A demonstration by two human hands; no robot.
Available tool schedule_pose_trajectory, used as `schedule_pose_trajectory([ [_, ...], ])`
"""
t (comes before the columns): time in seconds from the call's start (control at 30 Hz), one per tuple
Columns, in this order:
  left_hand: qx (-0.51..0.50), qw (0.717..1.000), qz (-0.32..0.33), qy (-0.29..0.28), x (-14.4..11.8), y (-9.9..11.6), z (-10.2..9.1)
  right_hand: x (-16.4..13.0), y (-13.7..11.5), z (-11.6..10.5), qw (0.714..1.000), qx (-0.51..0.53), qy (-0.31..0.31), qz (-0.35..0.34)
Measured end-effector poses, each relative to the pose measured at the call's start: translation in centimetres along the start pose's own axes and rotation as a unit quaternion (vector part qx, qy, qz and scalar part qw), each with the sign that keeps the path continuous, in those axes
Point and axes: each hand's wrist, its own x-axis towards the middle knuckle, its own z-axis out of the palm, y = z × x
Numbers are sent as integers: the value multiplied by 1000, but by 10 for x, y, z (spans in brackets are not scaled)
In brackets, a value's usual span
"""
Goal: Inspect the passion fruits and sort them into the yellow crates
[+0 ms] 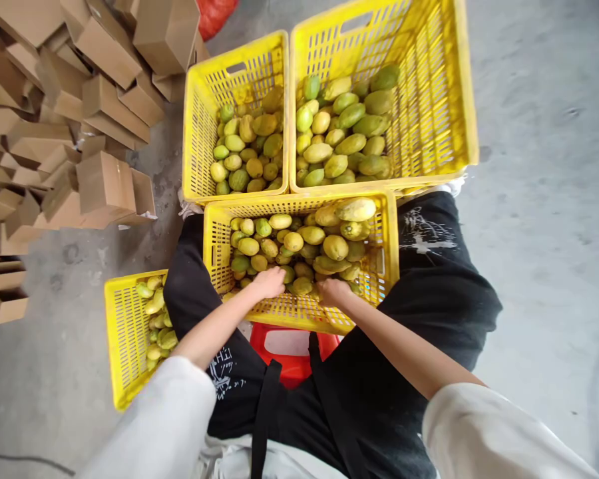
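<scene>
Two bare forearms reach forward and down from white sleeves. Left hand and right hand curl knuckles-up, close together.

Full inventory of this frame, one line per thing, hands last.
yellow plastic slatted crates: four, yellow, two side by side ahead, one between the knees, one at the left.
green-yellow oval fruits: many, green to yellow, in all four crates.
brown cardboard boxes: a heap, brown, upper left.
red plastic stool: one, red, under the person.
grey concrete floor: grey, all around.
left hand: on fruit at the near crate's near edge.
right hand: same edge, on fruit.
</scene>
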Motion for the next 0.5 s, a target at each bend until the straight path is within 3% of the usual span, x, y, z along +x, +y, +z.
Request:
schedule_pose_trajectory([
  [0.1, -23, 1000, 10, -2, 33, 21, 44, 5, 10, 11, 1000, 24, -2, 12],
  [0.2, -62, 998, 3, 15, 49, 32, 71, 7, 10, 21, 998, 53, -3, 25],
  [0.37, -130, 990, -37, 45, 61, 37, 89, 9, -5, 32, 989, 111, -8, 100],
  [0.5, -169, 982, -69, 48, 62, 35, 94, 8, -13, 38, 967, 194, 24, 166],
])
